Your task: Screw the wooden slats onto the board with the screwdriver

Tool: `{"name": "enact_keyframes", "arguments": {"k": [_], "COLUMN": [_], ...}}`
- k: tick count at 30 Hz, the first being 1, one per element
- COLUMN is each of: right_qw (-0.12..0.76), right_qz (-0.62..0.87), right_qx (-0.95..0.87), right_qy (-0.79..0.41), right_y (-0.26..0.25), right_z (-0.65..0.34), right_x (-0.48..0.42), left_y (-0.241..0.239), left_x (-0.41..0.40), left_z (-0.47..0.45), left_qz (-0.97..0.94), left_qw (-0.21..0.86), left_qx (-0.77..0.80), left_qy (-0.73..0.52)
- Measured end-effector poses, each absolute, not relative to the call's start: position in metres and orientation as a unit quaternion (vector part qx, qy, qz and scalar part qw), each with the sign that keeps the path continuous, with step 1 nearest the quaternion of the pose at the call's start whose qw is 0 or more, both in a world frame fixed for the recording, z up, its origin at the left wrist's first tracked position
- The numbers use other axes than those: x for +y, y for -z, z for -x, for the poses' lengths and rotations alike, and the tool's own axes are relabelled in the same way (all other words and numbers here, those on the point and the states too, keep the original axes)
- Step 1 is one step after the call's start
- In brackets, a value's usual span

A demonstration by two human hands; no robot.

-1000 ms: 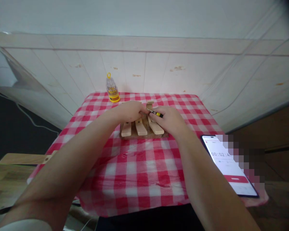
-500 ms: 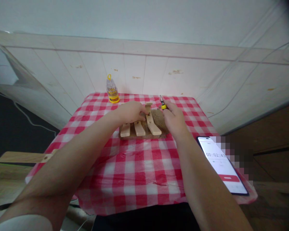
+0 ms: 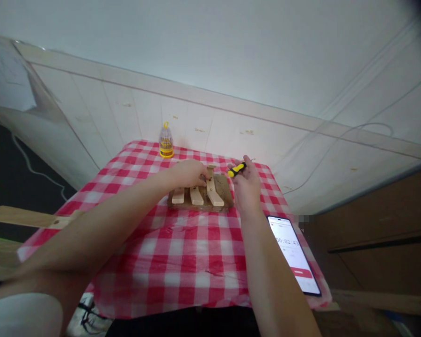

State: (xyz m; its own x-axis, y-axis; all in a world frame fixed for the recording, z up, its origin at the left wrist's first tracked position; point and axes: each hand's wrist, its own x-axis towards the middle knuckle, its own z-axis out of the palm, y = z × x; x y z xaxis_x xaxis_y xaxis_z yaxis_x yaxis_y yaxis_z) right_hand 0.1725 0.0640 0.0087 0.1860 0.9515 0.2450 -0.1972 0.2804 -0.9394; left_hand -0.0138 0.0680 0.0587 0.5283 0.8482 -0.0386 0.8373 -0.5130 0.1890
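Observation:
A brown wooden board (image 3: pixel 224 189) lies on the table with three pale, curved wooden pieces across it. My left hand (image 3: pixel 188 173) reaches over the board, its fingertips closed at the rightmost curved wooden piece (image 3: pixel 214 196), beside a dark hole; a small item between them cannot be made out. Under that hand are the middle piece (image 3: pixel 197 195) and the left piece (image 3: pixel 178 195), their far ends hidden. To the right of the board, my right hand (image 3: pixel 246 185) is raised and holds a yellow-and-black screwdriver (image 3: pixel 237 169), its tip toward the right.
A clear bottle-shaped bit case (image 3: pixel 166 142) with yellow base stands at the back left. A phone (image 3: pixel 294 257) showing a timer lies at the right edge. A flat wooden slat (image 3: pixel 24 216) juts past the left edge of the checked tablecloth (image 3: pixel 154 271). A wall (image 3: pixel 210 121) closes the back.
The screwdriver has swung in my right hand from tip upward to tip rightward, its handle now toward the left. My left hand stays at the rightmost piece. The camera view has tilted.

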Motion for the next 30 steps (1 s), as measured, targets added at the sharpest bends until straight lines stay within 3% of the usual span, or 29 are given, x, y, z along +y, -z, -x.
{"name": "enact_keyframes", "arguments": {"k": [11, 18, 23, 30], "right_qw": [0.615, 0.571, 0.587, 0.546], "right_qz": [0.481, 0.557, 0.539, 0.563], "right_qx": [-0.466, -0.521, -0.511, -0.539], "right_qy": [-0.417, -0.304, -0.323, -0.308], "right_y": [-0.013, -0.011, -0.008, -0.004], "right_z": [-0.168, -0.173, -0.171, -0.17], "right_x": [0.054, 0.048, 0.05, 0.05], "left_y": [-0.07, -0.073, -0.07, -0.064], "left_x": [0.061, 0.057, 0.058, 0.063], "left_z": [0.014, 0.012, 0.011, 0.013], "left_qz": [-0.863, -0.872, -0.871, -0.863], "left_qw": [0.123, 0.112, 0.112, 0.104], "left_qx": [0.49, 0.476, 0.478, 0.494], "left_qy": [-0.024, -0.017, -0.008, -0.014]}}
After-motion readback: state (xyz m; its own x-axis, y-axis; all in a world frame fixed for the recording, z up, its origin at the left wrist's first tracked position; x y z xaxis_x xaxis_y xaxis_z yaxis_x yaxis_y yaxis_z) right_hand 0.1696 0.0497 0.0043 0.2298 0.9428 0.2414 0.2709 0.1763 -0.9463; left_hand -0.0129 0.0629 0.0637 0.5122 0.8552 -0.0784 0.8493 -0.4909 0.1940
